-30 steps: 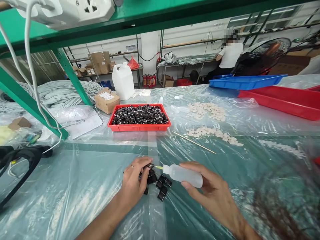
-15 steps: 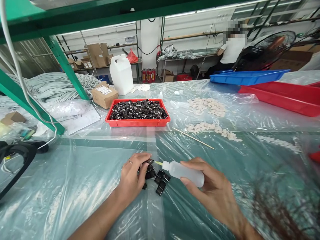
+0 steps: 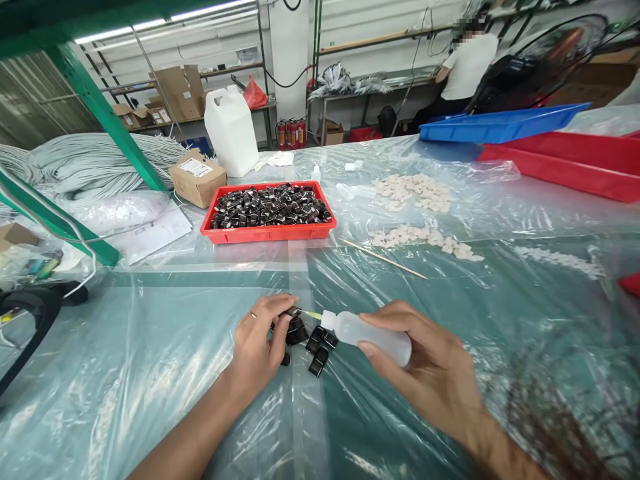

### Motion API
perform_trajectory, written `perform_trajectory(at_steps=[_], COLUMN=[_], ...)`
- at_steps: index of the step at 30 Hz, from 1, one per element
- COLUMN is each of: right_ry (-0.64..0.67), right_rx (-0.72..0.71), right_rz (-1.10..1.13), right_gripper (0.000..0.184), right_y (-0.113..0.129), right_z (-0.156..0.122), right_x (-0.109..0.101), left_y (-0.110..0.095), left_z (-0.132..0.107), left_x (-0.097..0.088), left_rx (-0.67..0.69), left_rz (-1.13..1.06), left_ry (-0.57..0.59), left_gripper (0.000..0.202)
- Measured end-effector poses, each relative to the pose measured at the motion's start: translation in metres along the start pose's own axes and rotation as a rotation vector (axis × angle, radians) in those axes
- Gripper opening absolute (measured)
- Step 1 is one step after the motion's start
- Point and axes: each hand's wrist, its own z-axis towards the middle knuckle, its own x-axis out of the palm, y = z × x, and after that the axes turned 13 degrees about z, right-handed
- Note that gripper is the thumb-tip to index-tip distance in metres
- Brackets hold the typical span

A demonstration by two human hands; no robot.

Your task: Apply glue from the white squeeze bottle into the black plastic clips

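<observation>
Between the thumb and fingers of my left hand (image 3: 261, 335) is a small black plastic part (image 3: 293, 311), partly covered by the fingers. My right hand (image 3: 425, 360) is closed around a translucent squeeze bottle (image 3: 373, 339), tilted so its thin needle tip (image 3: 311, 314) points left at the held part. Whether the tip touches the part I cannot tell. Several loose black plastic parts (image 3: 319, 361) lie on the plastic-covered table just below the tip and beside my left hand.
A red tray (image 3: 270, 233) full of black parts stands ahead. Right of it lie a thin wooden stick (image 3: 385, 259) and scattered pale pieces (image 3: 415, 191). A white jug (image 3: 233, 137) and a cardboard box (image 3: 199, 180) stand behind; blue (image 3: 500, 127) and red trays are at right. A person (image 3: 470, 63) sits beyond.
The view has shifted, so the table's contents sit slightly higher in it. Both hands keep their holds, and the bottle tip stays by the held black part.
</observation>
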Motion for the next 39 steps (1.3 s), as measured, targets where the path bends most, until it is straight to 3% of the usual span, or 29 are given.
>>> perform_trajectory(at_steps=[14, 18, 23, 26, 30, 39], right_ry=[-0.026, -0.104, -0.073, -0.196, -0.394, -0.416], right_rx=[0.028, 0.195, 0.513, 0.581, 0.658, 0.56], right_rz=[-0.016, 0.124, 0.572, 0.737, 0.783, 0.667], right_gripper=[0.022, 0.019, 0.03, 0.037, 0.044, 0.037], right_y=[0.005, 0.001, -0.011, -0.011, -0.011, -0.012], right_z=[0.004, 0.004, 0.002, 0.006, 0.01, 0.007], right_x=[-0.002, -0.011, -0.02, -0.015, -0.009, -0.007], left_y=[-0.002, -0.006, -0.008, -0.008, -0.006, -0.006], left_z=[-0.001, -0.001, -0.001, -0.002, -0.006, -0.013], left_x=[0.0, 0.0, -0.001, -0.001, 0.001, 0.007], left_rx=[0.006, -0.01, -0.023, -0.026, -0.031, 0.004], left_rz=[0.018, 0.009, -0.012, -0.012, -0.021, -0.049], left_ry=[0.022, 0.03, 0.03, 0.04, 0.043, 0.087], left_gripper=[0.02, 0.015, 0.014, 0.014, 0.015, 0.015])
